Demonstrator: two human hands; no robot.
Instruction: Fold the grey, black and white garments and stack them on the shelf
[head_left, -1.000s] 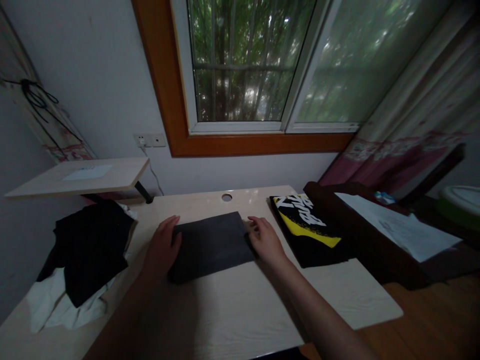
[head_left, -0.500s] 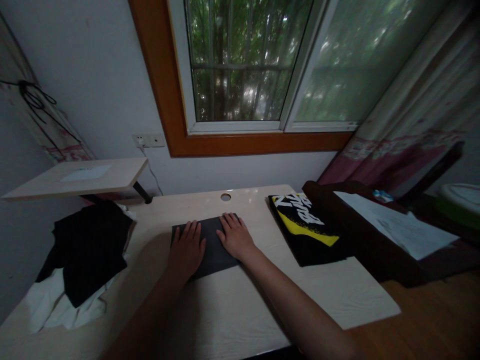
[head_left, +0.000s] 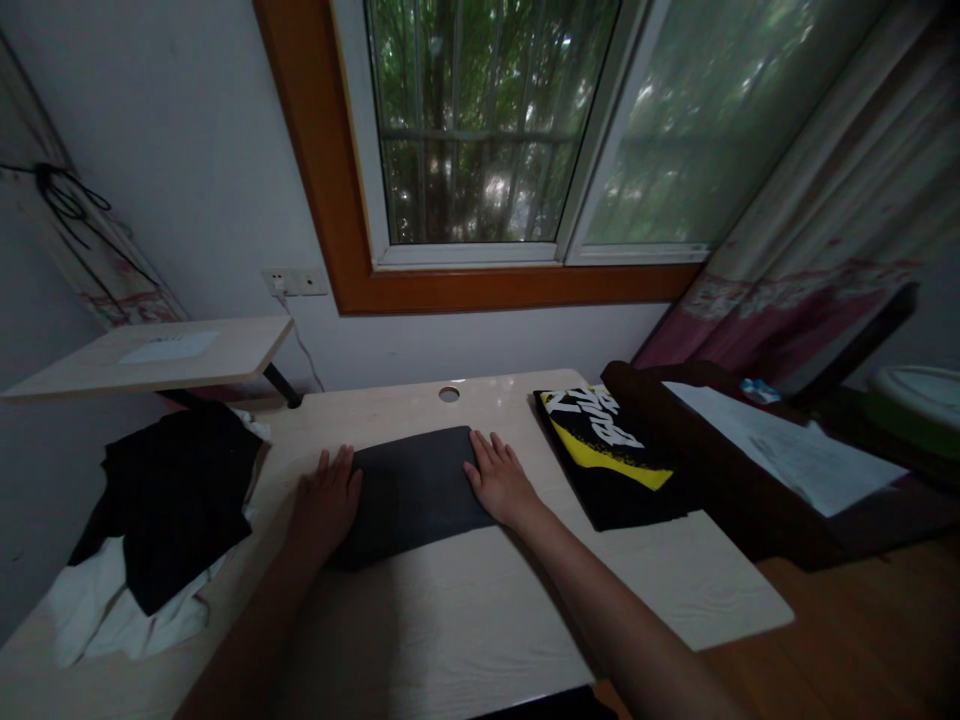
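Note:
A dark grey folded cloth (head_left: 420, 490), its kind not clear, lies flat on the pale wooden table. At its left edge rests my left hand (head_left: 326, 505), fingers stretched forward and the thumb against the cloth's side. My right hand (head_left: 502, 480) lies over the right edge, its fingers extended and slightly spread, the palm low on the fabric. Neither hand is wrapped round anything. To the right is a folded black garment (head_left: 615, 460) with white lettering and a yellow band.
A rumpled black cloth (head_left: 176, 500) lies over white fabric (head_left: 90, 600) on the left. Behind it stands a small raised shelf (head_left: 150, 355). The table (head_left: 450, 640) has a round hole near the back. Brown furniture (head_left: 720, 470) with a white sheet (head_left: 780, 445) is at right.
Both hands have slid outward from the middle of the grey cloth, left hand to its left edge and right hand to its right edge. More of the cloth's surface shows.

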